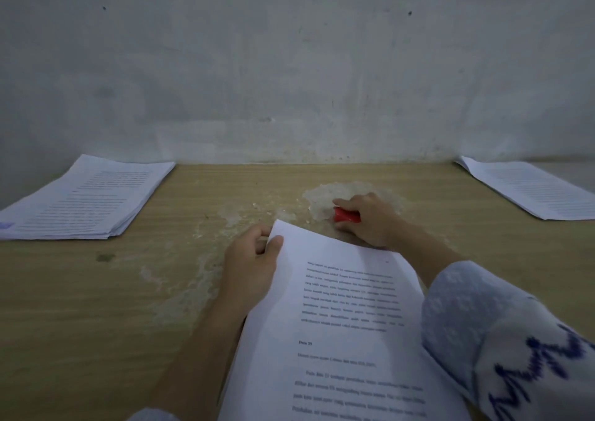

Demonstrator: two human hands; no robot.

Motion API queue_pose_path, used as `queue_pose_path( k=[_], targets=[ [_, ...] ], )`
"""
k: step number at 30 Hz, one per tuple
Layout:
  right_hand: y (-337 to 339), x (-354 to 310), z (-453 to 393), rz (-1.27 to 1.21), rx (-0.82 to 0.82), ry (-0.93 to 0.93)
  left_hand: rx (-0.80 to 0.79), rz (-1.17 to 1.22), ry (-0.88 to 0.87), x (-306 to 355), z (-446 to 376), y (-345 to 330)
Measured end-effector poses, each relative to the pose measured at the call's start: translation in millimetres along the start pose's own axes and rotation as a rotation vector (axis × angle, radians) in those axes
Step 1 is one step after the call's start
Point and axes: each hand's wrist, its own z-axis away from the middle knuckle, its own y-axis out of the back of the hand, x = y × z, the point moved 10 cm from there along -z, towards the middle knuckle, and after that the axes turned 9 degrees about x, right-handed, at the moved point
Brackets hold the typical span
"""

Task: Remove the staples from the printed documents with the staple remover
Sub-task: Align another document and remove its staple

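Head camera, looking down at a wooden table [80,292] set against a pale, scuffed wall [289,66]. Far to the left of the hands lies a stack of printed pages [80,200], squared off and flat. Far to the right, at the table's edge, lies a second stack of printed sheets [531,189]. Between them the tabletop shows a worn, whitish patch [322,192], just behind the right hand. Nothing lies between the two hands.

The left hand [251,263] pinches the top left corner of a printed document [328,324], thumb on top of the page and fingers curled beneath, lifting that corner slightly off the table. The right hand [367,221], in a light blue patterned sleeve [483,324], is just beyond the document's top edge, fingers curled tightly round a red staple remover [346,215]; only its red body shows, the metal end hidden.

The document is white with black paragraphs of text, running from the left hand back toward the viewer. No staple can be made out at the held corner.
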Motion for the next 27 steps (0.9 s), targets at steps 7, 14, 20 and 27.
queue_pose_path(
  k=[7, 14, 20, 27],
  targets=[
    [23, -43, 5, -0.325, 0.155, 0.063, -0.018, 0.068, 0.062, 1, 1, -1],
    [40, -81, 28, -0.744, 0.104, 0.115, -0.128, 0.298, 0.182, 3, 7, -11],
    [48, -77, 32, -0.757, 0.153, 0.148, -0.136, 0.266, 0.091, 15, 8, -8],
    [44, -80, 38, -0.957, 0.191, 0.171, 0.178, -0.204, -0.706, 59, 16, 19]
  ],
)
